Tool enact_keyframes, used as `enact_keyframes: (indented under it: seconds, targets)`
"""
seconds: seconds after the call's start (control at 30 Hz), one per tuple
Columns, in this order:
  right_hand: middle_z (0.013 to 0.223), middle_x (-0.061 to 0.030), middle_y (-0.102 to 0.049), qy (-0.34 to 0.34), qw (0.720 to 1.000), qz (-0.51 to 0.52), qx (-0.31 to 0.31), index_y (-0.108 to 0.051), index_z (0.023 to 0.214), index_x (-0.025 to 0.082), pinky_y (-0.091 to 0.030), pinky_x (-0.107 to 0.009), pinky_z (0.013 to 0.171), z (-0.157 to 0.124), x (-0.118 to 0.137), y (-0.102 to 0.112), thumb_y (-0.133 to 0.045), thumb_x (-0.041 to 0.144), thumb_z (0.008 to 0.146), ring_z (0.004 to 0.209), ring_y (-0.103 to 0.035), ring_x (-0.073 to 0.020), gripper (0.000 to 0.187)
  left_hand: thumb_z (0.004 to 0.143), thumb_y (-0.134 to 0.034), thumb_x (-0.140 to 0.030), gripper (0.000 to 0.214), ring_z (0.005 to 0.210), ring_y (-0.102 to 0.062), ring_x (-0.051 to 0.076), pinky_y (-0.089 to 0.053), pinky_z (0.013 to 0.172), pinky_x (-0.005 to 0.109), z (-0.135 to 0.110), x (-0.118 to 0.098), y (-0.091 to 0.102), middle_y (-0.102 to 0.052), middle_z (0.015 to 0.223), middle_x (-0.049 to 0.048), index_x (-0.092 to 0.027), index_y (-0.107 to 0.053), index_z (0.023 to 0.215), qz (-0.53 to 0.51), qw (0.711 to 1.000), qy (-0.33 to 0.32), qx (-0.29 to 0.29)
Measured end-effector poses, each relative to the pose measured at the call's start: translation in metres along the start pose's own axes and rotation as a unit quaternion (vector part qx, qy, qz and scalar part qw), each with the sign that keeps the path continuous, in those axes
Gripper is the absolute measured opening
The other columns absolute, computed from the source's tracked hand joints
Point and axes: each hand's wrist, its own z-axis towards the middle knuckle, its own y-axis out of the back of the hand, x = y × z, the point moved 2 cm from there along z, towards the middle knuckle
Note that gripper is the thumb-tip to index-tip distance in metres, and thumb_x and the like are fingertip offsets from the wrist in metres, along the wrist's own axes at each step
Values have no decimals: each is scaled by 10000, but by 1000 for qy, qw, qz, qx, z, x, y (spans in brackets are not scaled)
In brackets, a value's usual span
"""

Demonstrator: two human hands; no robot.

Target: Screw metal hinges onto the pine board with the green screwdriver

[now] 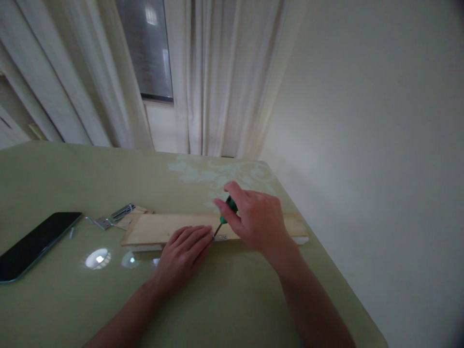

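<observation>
A pale wooden board lies lengthwise across the table in front of me. My left hand rests along its near edge, fingers close together over the wood, thumb mostly hidden. The fingertips are beside a small metal plate with holes, set at that edge. My right hand is closed around the green handle of a screwdriver, thumb and index finger raised at its top. The tilted shaft runs down to the plate's left end, by my left fingertips. Any screw under the tip is too small to make out.
Metal hinges and thin wood pieces lie off the board's left end. Near a black phone is a small pin-like piece. A white wall borders the table on the right; curtains hang behind.
</observation>
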Motion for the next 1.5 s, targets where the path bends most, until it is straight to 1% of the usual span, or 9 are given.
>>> enact_keyframes:
  seconds: [0.27,0.43,0.53,0.8,0.93,1.1,1.27,1.4,1.5]
  targets:
    - [831,-34,-725,6,999,-17,-33,-615,1091,217,-354,-321,652,1,2,-3,-499,395,1022,744,-637,-208,224,1063,-575,-194,277,1203,-688,246,-486,1060,411,0,0,-1,-771,1315,88,-200,-723,1297,2,1000,6,-3]
    - [980,-66,-755,53,997,33,-35,-577,1241,203,-403,-318,721,0,6,-3,-498,337,993,873,-663,-225,293,1061,-576,-199,269,1199,-689,247,-488,1059,411,-1,0,-1,-784,1272,91,-205,-736,1277,5,1000,4,-9]
    - [780,-25,-719,15,999,-9,-31,-630,1072,221,-335,-320,634,0,6,-1,-481,390,1025,697,-613,-197,230,1065,-570,-197,278,1207,-685,247,-484,1066,414,-1,0,-1,-776,1297,90,-207,-725,1296,5,1000,5,-3]
    - [807,-19,-713,1,1000,17,-14,-636,1039,231,-345,-313,643,-2,5,3,-498,428,1032,731,-627,-196,240,1062,-567,-203,309,1224,-684,247,-496,1062,417,-2,0,-1,-767,1322,94,-218,-716,1331,10,1000,9,12]
    - [1031,-72,-748,38,998,40,-5,-605,1255,211,-418,-321,731,-2,7,4,-484,300,999,925,-666,-229,297,1068,-545,-198,324,1214,-692,245,-491,1066,415,-1,0,-1,-775,1306,81,-244,-716,1339,9,1000,11,10]
    - [743,-30,-705,-47,998,-48,-5,-650,1070,223,-323,-329,588,-1,2,3,-453,518,1070,668,-627,-218,355,1059,-565,-183,326,1224,-685,245,-486,1074,412,-1,0,-1,-754,1355,99,-200,-696,1357,1,1000,3,5]
    - [1113,-79,-755,66,996,56,-7,-574,1297,196,-445,-328,786,-1,8,2,-465,288,1036,1002,-678,-233,297,1060,-562,-202,320,1215,-686,249,-490,1062,413,-1,1,-1,-777,1299,89,-223,-717,1339,10,1000,5,9]
    - [781,-48,-726,-39,999,-21,-15,-630,1143,203,-349,-332,631,-1,6,2,-441,580,1075,703,-640,-230,427,1055,-568,-198,330,1223,-688,246,-500,1066,417,-2,1,-1,-769,1324,87,-230,-715,1348,10,1000,8,11]
    - [715,-41,-698,-59,996,-58,-16,-645,1000,216,-305,-334,617,-1,5,4,-389,488,1106,639,-597,-204,389,1052,-572,-194,343,1239,-685,240,-507,1075,418,-2,1,-2,-753,1364,85,-231,-703,1366,5,1000,8,9]
